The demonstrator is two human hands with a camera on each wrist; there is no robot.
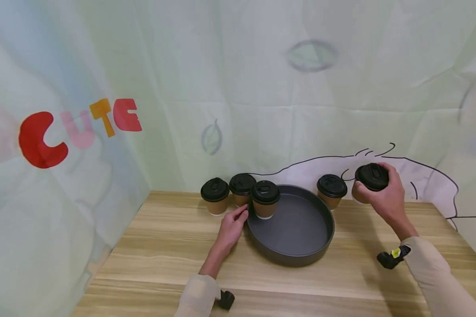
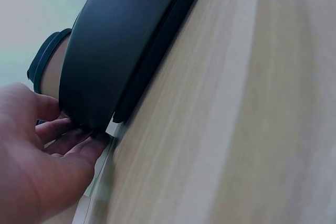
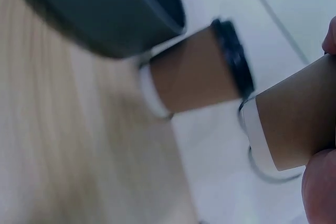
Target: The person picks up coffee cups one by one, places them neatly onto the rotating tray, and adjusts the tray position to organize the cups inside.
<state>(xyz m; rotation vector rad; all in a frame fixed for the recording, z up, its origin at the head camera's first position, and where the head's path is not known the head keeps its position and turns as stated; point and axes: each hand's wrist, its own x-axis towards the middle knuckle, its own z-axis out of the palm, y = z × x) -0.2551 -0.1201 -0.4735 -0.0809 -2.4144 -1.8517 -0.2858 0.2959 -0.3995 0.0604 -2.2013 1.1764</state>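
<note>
A round dark grey pan (image 1: 295, 233) sits on the table, and my left hand (image 1: 231, 226) grips its left edge. In the left wrist view the fingers (image 2: 86, 148) lie against the pan's outer wall (image 2: 113, 45). One lidded paper cup (image 1: 265, 207) stands inside the pan near that edge. My right hand (image 1: 384, 191) holds another lidded cup (image 1: 370, 178) in the air, right of the pan. Its brown sleeve and white base (image 3: 260, 135) show in the right wrist view, with fingertips on either side.
Two lidded cups, one at far left (image 1: 215, 196) and one beside it (image 1: 242, 187), stand behind my left hand. Another cup (image 1: 331, 191) stands by the pan's right rear edge. A printed fabric backdrop (image 1: 254, 110) rises behind the wooden table (image 1: 154, 255).
</note>
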